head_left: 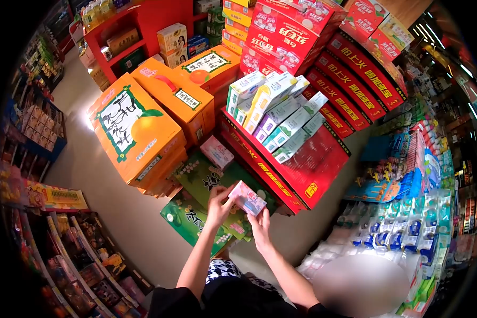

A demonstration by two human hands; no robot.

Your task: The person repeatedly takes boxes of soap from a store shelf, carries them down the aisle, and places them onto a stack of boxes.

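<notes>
A small pink-and-white box point(247, 197) is held up in front of me between both hands. My left hand point(220, 205) grips its left end, and my right hand point(259, 228) has its fingers on the lower right corner. A similar pink box point(217, 152) lies a little beyond, on the green cartons point(196, 183). Just to the right, several toothpaste boxes point(283, 119) in white, green, yellow and purple lean in rows on top of a red drink carton point(315, 167).
Orange fruit-drink cartons point(138, 132) are stacked at the left. Tall red cartons point(291, 34) rise at the back. Shelves of packaged goods point(85, 259) line the lower left, and hanging packs point(403, 228) fill the right side. A grey blurred patch covers the lower right.
</notes>
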